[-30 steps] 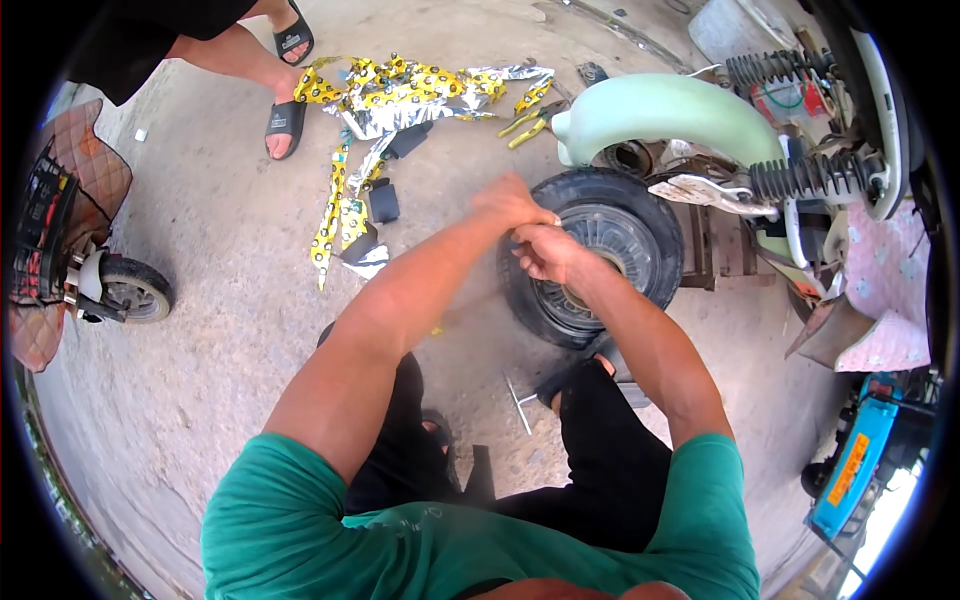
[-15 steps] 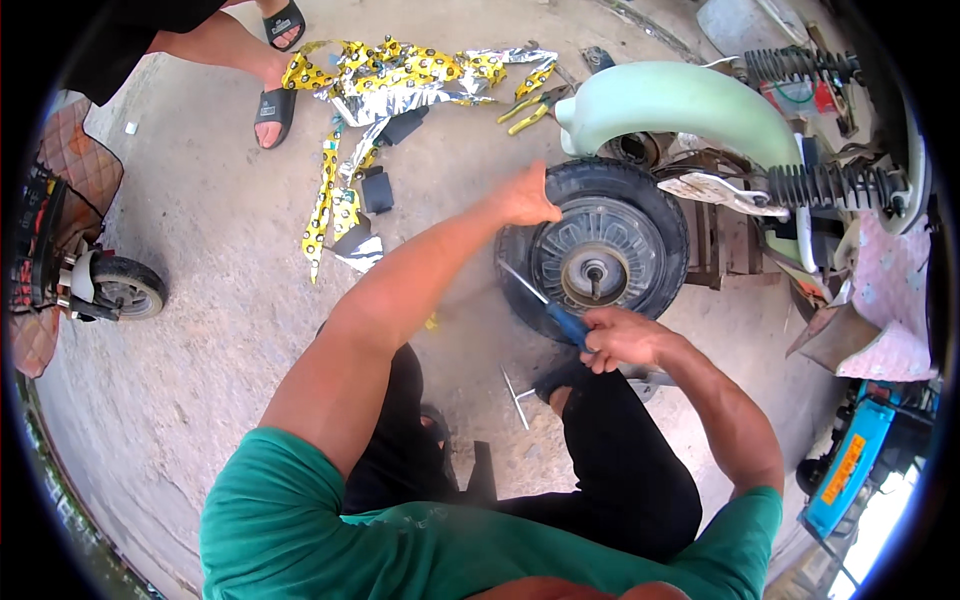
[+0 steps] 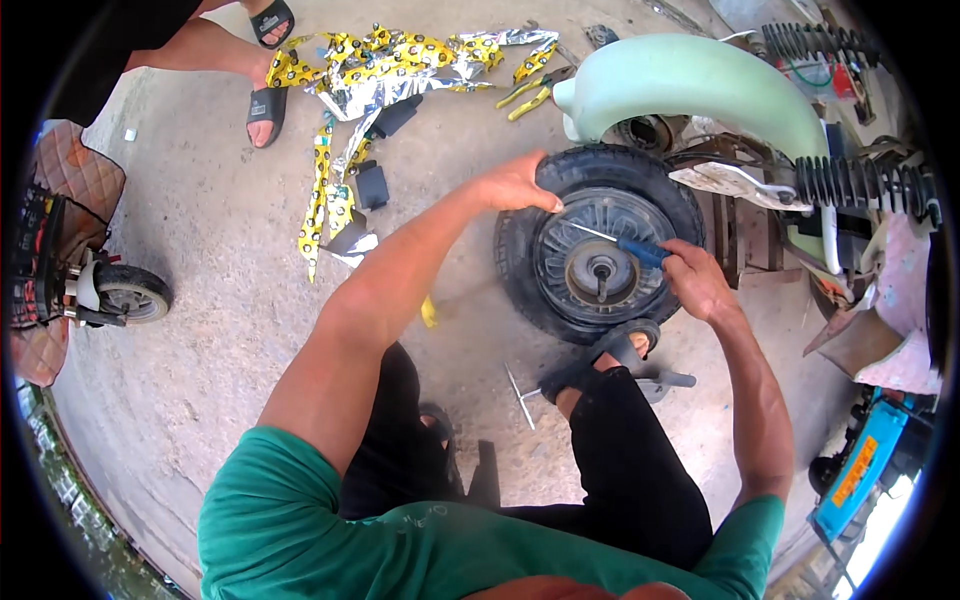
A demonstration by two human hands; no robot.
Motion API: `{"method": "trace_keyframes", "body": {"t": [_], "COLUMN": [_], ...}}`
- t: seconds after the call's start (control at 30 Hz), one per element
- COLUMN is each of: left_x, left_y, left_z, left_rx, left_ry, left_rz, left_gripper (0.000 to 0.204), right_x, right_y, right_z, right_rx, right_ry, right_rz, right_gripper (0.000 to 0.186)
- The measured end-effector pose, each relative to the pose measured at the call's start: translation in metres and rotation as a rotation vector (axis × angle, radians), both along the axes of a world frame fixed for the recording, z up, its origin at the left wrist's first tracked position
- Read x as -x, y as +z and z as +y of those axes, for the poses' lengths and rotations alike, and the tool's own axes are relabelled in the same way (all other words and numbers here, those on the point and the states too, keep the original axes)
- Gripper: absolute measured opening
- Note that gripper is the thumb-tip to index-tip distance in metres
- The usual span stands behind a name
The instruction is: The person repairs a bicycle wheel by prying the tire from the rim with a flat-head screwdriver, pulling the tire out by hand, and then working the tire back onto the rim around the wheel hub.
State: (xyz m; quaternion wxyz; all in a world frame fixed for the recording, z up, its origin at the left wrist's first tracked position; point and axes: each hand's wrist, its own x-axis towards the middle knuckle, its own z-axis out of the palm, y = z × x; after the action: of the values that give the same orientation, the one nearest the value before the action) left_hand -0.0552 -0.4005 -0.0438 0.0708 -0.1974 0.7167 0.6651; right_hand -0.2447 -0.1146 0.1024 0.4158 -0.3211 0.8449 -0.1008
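Blue-handled screwdriver (image 3: 642,252) is now lying across the wheel (image 3: 560,268) face (clock centred on hub, 12 toward top), having swung up from the tyre's 7 o'clock side; handle is sitting near 2, tip is pointing to 11. Meaning: tool is covering the inner face instead of the outer edge, probably between prying positions; tip contact, cannot tell. Right hand (image 3: 697,283) is reaching in from 4 o'clock, fingers curling closed around the handle's end. Left hand (image 3: 515,186) is staying at 10–11, thumb pressing on the sidewall, fingers wrapping over the tread with little spread, tips hidden; looks like it is steadying the tyre. Wheel is resting right of picture centre, hub axle facing up. Edges: pale green mudguard (image 3: 690,85) is arching close by at 12 to 1, spring shock absorber (image 3: 850,183) is jutting in at 2–3, wooden stand (image 3: 757,235) is blocking 3, wearer's right foot (image 3: 628,348) is sitting just beside the tyre at 5–6. T-shaped tool (image 3: 521,398) is lying at 7, pliers (image 3: 527,97) at 11, yellow foil wrapping (image 3: 390,48) farther out at 10–11. Widest room is opening over the concrete (image 3: 235,265) at 8–9.
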Motion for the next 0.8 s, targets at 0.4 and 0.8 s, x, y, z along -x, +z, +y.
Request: {"method": "trace_keyframes", "body": {"t": [0.4,0.8], "left_x": [-0.002,-0.003], "left_y": [-0.007,0.002], "left_z": [-0.002,0.004], "left_rx": [0.091,0.078], "left_ry": [0.025,0.090], "left_rz": [-0.019,-0.022], "left_gripper": [0.087,0.084], "right_x": [0.000,-0.006], "right_y": [-0.021,-0.012], "right_z": [-0.024,-0.074], "right_rx": [0.191,-0.156], "right_ry": [0.098,0.119], "right_rz": [-0.081,-0.391], "right_gripper": [0.051,0.038]}}
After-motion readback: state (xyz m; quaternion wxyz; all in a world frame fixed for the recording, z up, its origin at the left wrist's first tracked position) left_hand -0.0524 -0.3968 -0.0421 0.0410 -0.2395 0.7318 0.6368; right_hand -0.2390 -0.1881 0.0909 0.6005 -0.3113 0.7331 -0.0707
